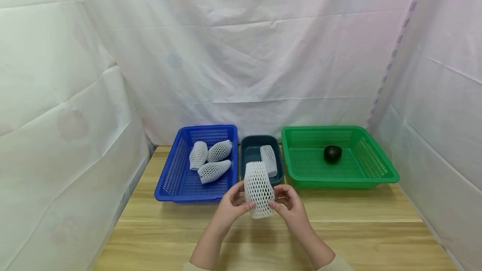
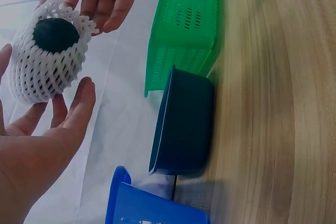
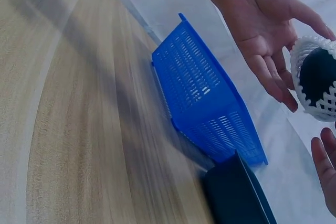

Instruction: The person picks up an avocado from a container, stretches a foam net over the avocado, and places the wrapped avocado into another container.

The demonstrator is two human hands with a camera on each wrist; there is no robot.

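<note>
Between both hands, over the near side of the small basin, is a dark avocado inside a white foam net sleeve. My left hand holds the sleeve from the left, thumb on its near face and fingers round the side. From the right, my right hand holds it the same way. The avocado's dark end shows through the sleeve's opening in both wrist views. Another white foam net sleeve lies in the dark teal basin behind the hands.
At the left stands a blue basket with three net-sleeved pieces in it. On the right is a green basket holding one dark avocado. White cloth hangs behind and beside the wooden table.
</note>
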